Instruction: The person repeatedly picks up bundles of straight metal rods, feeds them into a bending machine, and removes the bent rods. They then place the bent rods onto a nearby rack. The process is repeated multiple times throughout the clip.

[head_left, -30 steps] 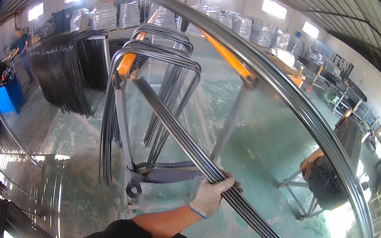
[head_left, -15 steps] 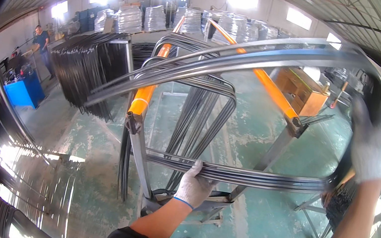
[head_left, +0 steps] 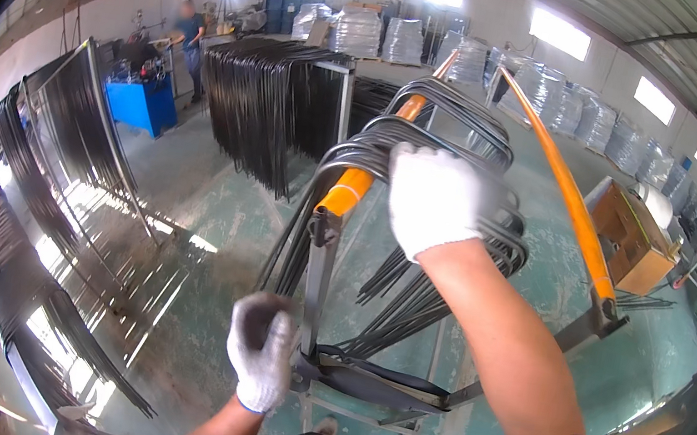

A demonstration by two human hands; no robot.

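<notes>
A bundle of dark, U-shaped bent metal tubes hangs over the left orange bar of a grey metal stand, its legs slanting down on both sides. My right hand, in a white knitted glove, lies over the near tubes with its fingers curled round them; the fingertips are partly hidden. Lower and to the left, my left hand holds nothing. Its thumb and fingers are apart, and its glove looks dark on the palm. The hand is beside the stand's near leg.
A second orange bar runs along the right. Racks of hanging dark tubes stand at the left. Farther back, a person stands by a blue machine base. A wooden desk is at the right, with wrapped stacks along the far wall.
The raised bent tubes have come down onto the left orange bar. My left hand has let go and moved left and down; my right hand has swung left onto the bundle. The view has turned left.
</notes>
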